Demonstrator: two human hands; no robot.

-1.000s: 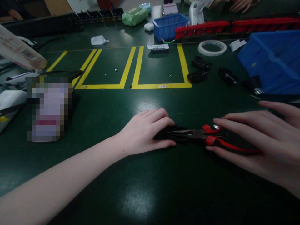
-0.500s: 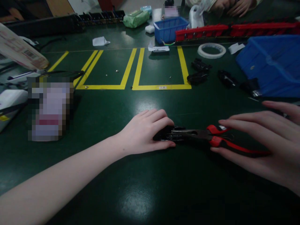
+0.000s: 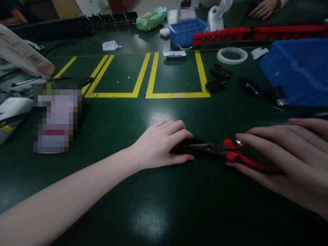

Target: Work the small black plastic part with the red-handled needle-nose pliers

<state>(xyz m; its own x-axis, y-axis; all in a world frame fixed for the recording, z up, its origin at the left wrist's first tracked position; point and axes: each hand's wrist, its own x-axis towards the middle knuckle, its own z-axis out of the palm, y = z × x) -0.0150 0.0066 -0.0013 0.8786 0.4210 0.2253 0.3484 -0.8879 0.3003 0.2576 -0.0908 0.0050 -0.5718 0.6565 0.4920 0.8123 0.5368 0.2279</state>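
Clock key: read from the black part under the left hand, 12 pointing away from the wearer.
Dark green tabletop (image 3: 200,205): glossy, bearing all items below.
Yellow tape outlines (image 3: 176,95): stuck flat; one at 12 o'clock, others toward 10 and 11.
Large blue plastic bin (image 3: 302,73): 2 o'clock, right edge of view.
Red strips (image 3: 221,35): long, in line, from 1 toward 2 o'clock.
Small blue plastic bin (image 3: 188,34): 12 o'clock, far side, meeting the red strips' left end.
Right hand (image 3: 292,157): 3 o'clock; fingers and thumb curved loosely around the pliers' handles, index fingertip on the upper handle, thumb by the lower.
Left hand (image 3: 161,143): 9 o'clock side; fingers and thumb closed on the black part, thumb on the near side.
Needle-nose pliers (image 3: 217,148): red and black handles, 3 o'clock, lying level; handles apart, nose pointing to 9 o'clock and reaching the black part. Whether the tips pinch anything: cannot tell.
Tape roll (image 3: 232,62): pale, flat, 1 o'clock.
Black part: on the tabletop, mid-view, mostly hidden under the left hand; exact form unclear.
Loose black pieces (image 3: 217,84): several, 1 to 2 o'clock, before the large blue plastic bin.
Small metal ring (image 3: 129,77): inside an outline, 11 o'clock.
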